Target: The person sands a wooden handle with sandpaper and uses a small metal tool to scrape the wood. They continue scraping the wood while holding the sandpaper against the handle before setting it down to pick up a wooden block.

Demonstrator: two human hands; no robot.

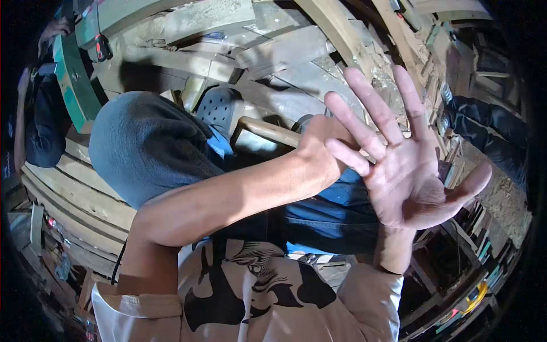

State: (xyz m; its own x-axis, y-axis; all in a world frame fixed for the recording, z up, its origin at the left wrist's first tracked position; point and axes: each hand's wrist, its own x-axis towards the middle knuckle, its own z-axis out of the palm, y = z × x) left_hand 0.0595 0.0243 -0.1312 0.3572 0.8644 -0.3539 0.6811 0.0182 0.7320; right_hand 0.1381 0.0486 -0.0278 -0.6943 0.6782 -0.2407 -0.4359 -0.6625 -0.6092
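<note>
My right hand (407,165) is raised in front of me, palm towards the camera. Its fingers are stretched and spread, with nothing in them. Bent at the wrist, my left hand (323,142) sits just behind and to the left of it. The right hand's fingers overlap the left hand, and the left fingers are hidden, so I cannot tell what they hold. A rounded wooden bar (270,131) runs up to the left wrist in this view. Below both hands are my knees in dark trousers (330,214).
Wooden boards (182,62) cover the floor ahead, beside a dark clog (218,108). A green-painted timber (74,85) lies at left, near a red-and-black tool (102,48). A person (45,119) is at far left, and another person's dark trousers (490,128) show at right.
</note>
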